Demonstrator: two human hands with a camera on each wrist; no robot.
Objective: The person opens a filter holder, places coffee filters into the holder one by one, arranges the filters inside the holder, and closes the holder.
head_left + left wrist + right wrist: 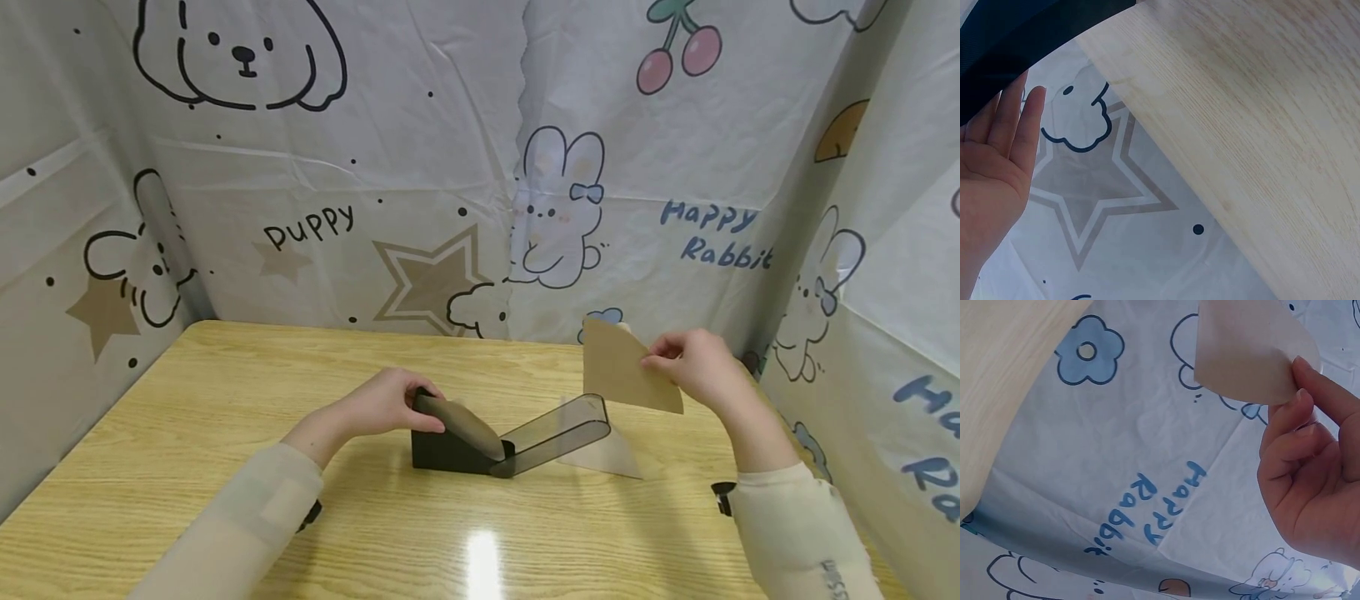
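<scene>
My left hand (386,404) grips the black coffee filter holder (446,450) at its upper left end, thumb across the near side. Its fingers (1007,128) show behind the dark holder (1029,37) in the left wrist view. Brown filter papers (468,429) stand in the holder with their curved edge up. The clear smoky lid (558,433) is swung out to the right. Up and to the right of it, my right hand (693,362) pinches one brown coffee filter paper (622,371) by its curved edge, between thumb and forefinger; this paper (1244,362) hangs above the table.
The holder stands on a wood-grain table (300,517). Beyond the lid, a pale fan-shaped patch (611,456) shows on the tabletop. Printed cloth (420,183) with cartoon animals encloses the back and both sides, close to the right arm.
</scene>
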